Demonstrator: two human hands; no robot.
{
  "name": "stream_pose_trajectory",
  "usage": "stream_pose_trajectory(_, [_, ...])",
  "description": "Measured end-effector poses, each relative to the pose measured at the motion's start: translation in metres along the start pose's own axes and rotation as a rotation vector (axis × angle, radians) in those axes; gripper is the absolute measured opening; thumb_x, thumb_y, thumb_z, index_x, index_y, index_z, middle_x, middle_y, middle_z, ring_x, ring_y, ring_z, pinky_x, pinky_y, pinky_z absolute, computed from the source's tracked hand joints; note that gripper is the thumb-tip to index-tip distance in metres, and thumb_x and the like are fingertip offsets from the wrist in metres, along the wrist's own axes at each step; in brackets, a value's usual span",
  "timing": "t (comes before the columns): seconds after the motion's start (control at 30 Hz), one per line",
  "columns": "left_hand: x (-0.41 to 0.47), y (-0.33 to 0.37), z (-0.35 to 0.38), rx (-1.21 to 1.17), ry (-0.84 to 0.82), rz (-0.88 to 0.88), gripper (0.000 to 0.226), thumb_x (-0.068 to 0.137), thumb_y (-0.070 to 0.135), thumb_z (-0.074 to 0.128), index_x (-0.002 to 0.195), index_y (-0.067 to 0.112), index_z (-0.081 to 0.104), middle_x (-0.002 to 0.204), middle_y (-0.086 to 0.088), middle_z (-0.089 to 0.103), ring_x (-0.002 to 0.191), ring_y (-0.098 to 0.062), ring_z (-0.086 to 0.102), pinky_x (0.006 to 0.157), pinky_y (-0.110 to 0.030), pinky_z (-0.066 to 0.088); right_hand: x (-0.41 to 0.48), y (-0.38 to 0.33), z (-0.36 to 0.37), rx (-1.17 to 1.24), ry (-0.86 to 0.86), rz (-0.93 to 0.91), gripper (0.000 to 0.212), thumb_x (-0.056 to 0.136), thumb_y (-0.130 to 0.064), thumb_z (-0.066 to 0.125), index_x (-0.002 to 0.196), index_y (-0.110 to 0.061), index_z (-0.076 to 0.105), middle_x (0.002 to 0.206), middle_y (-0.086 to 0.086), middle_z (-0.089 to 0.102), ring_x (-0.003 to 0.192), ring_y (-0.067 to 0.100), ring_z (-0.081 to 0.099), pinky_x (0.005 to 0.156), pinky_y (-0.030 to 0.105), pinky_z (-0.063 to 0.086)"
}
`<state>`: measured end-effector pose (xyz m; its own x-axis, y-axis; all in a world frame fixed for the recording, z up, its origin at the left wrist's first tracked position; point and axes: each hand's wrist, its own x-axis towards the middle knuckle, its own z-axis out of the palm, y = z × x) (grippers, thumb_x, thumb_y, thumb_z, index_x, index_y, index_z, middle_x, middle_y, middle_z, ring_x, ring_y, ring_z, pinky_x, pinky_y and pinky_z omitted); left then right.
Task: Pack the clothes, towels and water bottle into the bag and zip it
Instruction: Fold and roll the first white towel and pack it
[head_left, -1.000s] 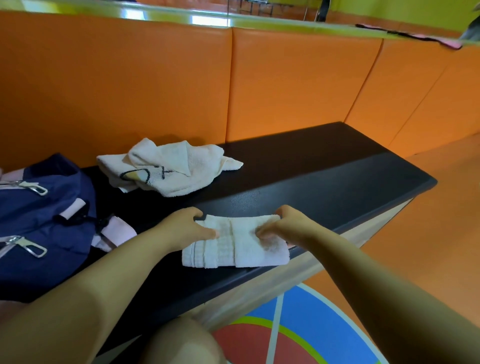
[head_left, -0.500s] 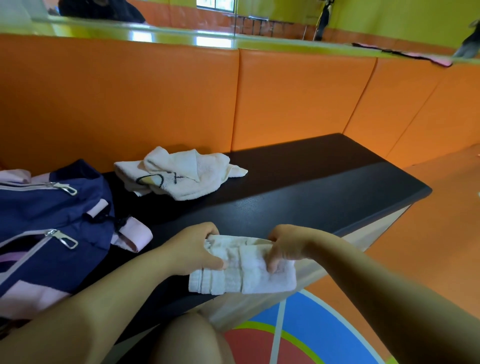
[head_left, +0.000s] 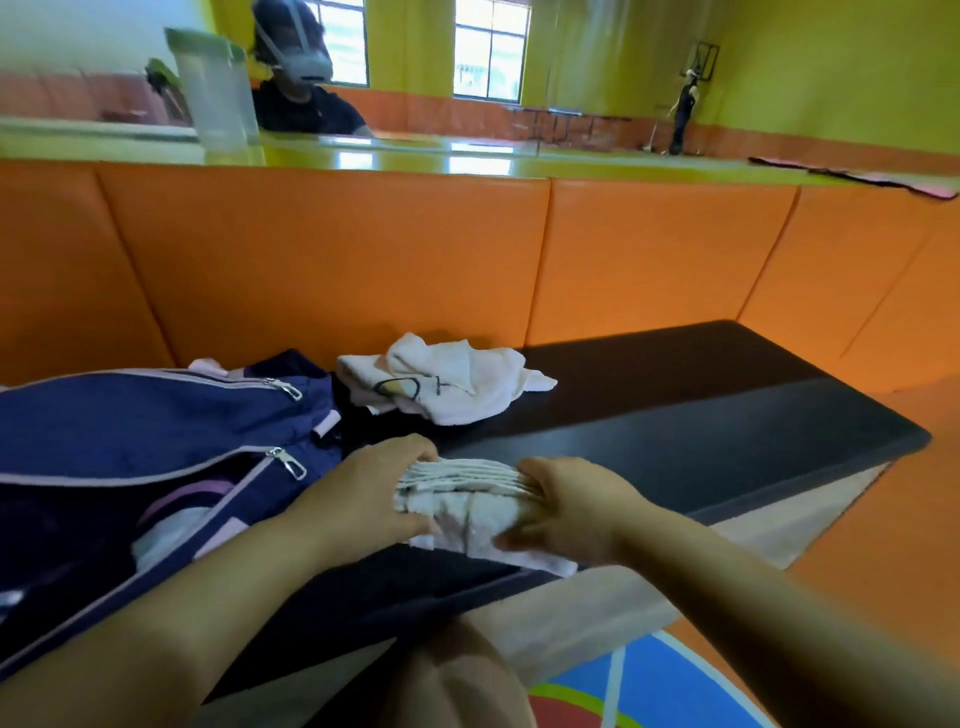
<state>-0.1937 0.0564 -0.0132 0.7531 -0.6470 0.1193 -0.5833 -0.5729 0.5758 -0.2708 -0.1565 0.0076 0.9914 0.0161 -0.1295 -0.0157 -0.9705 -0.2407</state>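
Folded towel (head_left: 467, 501): white, folded thick, layered edges facing up. I see it at the near edge of the table (head_left: 701, 415), just right of the bag (head_left: 156, 431). One loose flap hangs at its near side.
Left hand (head_left: 363, 493): clamped on the towel's left end, fingers curled over the top.
Right hand (head_left: 566, 506): gripping the right end, so the towel sits between the two hands.
Bag: navy with pink trim, lying at the left of the table. Main zip is open and I can see pale cloth inside.
Loose towel (head_left: 447, 384): white, crumpled, with a printed motif. It lies farther back, beside the bag's far end and apart from the hands.
Table: dark top, set against an orange padded wall (head_left: 363, 260).
Clear bottle (head_left: 215, 88): green lid, standing on the ledge (head_left: 467, 161) above the wall, far left. It is blurred.
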Motion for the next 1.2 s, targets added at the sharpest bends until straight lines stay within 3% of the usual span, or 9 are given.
stream_pose_trajectory(0.2, [-0.052,-0.025,-0.054,0.187,0.115,0.0,0.063,0.079,0.046,0.068,0.134,0.04,0.038,0.125,0.027,0.04,0.115,0.004,0.042,0.094,-0.017,0.035,0.01,-0.054,-0.015,-0.145,0.18,-0.1,0.038,0.073,-0.06,0.057,0.09,-0.026,0.055,0.091,-0.005,0.061,0.084,0.02,0.057,0.071,0.035,0.049])
stream_pose_trajectory(0.37, [-0.104,-0.05,-0.11,0.289,0.257,-0.088,0.037,0.079,0.041,0.069,0.113,0.034,0.056,0.11,0.019,0.055,0.098,0.0,0.053,0.085,-0.021,0.044,0.019,-0.099,-0.031,-0.066,0.305,-0.133,0.035,0.077,-0.062,0.053,0.083,-0.03,0.043,0.082,-0.008,0.058,0.072,0.015,0.054,0.058,0.029,0.042])
stream_pose_trajectory(0.47, [-0.139,-0.07,-0.134,0.345,0.259,-0.18,0.019,0.081,0.041,0.066,0.098,0.035,0.06,0.097,0.019,0.06,0.088,0.004,0.055,0.076,-0.018,0.046,0.025,-0.126,-0.039,-0.011,0.387,-0.182,0.039,0.078,-0.057,0.058,0.085,-0.021,0.044,0.079,-0.008,0.054,0.071,0.015,0.052,0.053,0.025,0.036])
stream_pose_trajectory(0.6, [-0.182,-0.103,-0.154,0.422,0.229,-0.348,0.019,0.086,0.041,0.061,0.103,0.033,0.061,0.097,0.018,0.061,0.089,0.003,0.056,0.078,-0.021,0.048,0.039,-0.161,-0.036,0.016,0.466,-0.274,0.04,0.072,-0.061,0.061,0.075,-0.027,0.04,0.084,-0.005,0.052,0.078,0.02,0.051,0.06,0.035,0.039])
stream_pose_trajectory(0.73, [-0.213,-0.139,-0.171,0.551,0.205,-0.503,0.039,0.087,0.045,0.056,0.124,0.033,0.052,0.113,0.019,0.056,0.104,0.001,0.053,0.084,-0.022,0.047,0.05,-0.195,-0.025,0.015,0.478,-0.426,0.039,0.071,-0.066,0.057,0.083,-0.031,0.042,0.082,-0.009,0.051,0.083,0.02,0.051,0.067,0.038,0.045])
stream_pose_trajectory(0.83, [-0.223,-0.158,-0.179,0.627,0.201,-0.571,0.056,0.087,0.048,0.054,0.138,0.028,0.04,0.117,0.011,0.048,0.115,-0.01,0.044,0.091,-0.026,0.043,0.059,-0.217,-0.015,-0.07,0.493,-0.556,0.059,0.064,-0.076,0.037,0.095,-0.028,0.051,0.088,-0.008,0.058,0.083,0.019,0.054,0.064,0.035,0.039])
stream_pose_trajectory(0.93, [-0.225,-0.166,-0.183,0.6,0.233,-0.653,0.069,0.082,0.055,0.057,0.142,0.031,0.033,0.105,0.005,0.034,0.106,-0.017,0.036,0.089,-0.031,0.044,0.065,-0.235,-0.004,-0.138,0.447,-0.644,0.055,0.068,-0.069,0.044,0.104,-0.028,0.053,0.095,-0.006,0.06,0.092,0.021,0.054,0.066,0.032,0.032])
stream_pose_trajectory(1.07, [-0.218,-0.171,-0.183,0.5,0.239,-0.747,0.075,0.077,0.06,0.059,0.141,0.043,0.025,0.109,0.001,0.022,0.1,-0.021,0.033,0.09,-0.036,0.046,0.073,-0.254,0.01,-0.179,0.347,-0.717,0.052,0.07,-0.062,0.048,0.112,-0.032,0.051,0.102,-0.006,0.061,0.098,0.023,0.055,0.072,0.033,0.036])
stream_pose_trajectory(1.2, [-0.213,-0.174,-0.194,0.369,0.191,-0.766,0.087,0.075,0.034,0.066,0.146,0.038,0.016,0.122,0.001,0.02,0.085,-0.022,0.055,0.075,-0.035,0.051,0.078,-0.271,0.022,-0.253,0.255,-0.722,0.049,0.075,-0.059,0.059,0.114,-0.03,0.048,0.104,-0.003,0.059,0.098,0.025,0.054,0.069,0.032,0.028])
